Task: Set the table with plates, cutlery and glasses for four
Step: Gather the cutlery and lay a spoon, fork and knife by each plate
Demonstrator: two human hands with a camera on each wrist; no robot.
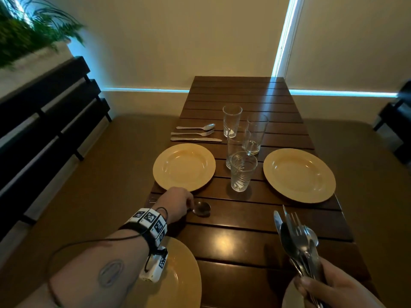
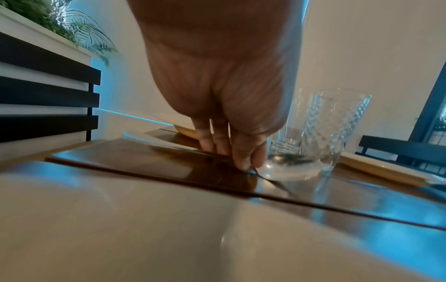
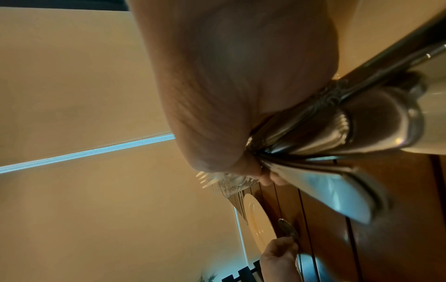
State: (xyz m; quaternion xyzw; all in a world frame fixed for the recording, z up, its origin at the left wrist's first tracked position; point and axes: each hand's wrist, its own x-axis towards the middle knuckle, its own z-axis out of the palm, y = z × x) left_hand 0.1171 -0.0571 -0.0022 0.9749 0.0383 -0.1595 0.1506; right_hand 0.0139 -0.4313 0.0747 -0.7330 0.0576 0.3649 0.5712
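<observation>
On the dark slatted table (image 1: pixel 244 238), my left hand (image 1: pixel 189 205) pinches the handle of a spoon (image 1: pixel 202 208) that lies just in front of the far left yellow plate (image 1: pixel 184 166). The left wrist view has the fingertips (image 2: pixel 243 164) down on the wood at the thin handle (image 2: pixel 267 179). My right hand (image 1: pixel 311 283) hovers over the near right corner and grips a bundle of knives, forks and spoons (image 1: pixel 295 238), seen close up as the cutlery bundle (image 3: pixel 337 133). A second plate (image 1: pixel 299 175) sits at the right and a third plate (image 1: pixel 180 276) lies under my left forearm.
Several clear glasses (image 1: pixel 242 171) stand clustered in the table's middle. A spoon, fork and knife set (image 1: pixel 193 133) lies beyond the far left plate. A pale plate edge (image 1: pixel 291 296) shows at the bottom right. Dark slatted benches (image 1: pixel 44 130) flank the table.
</observation>
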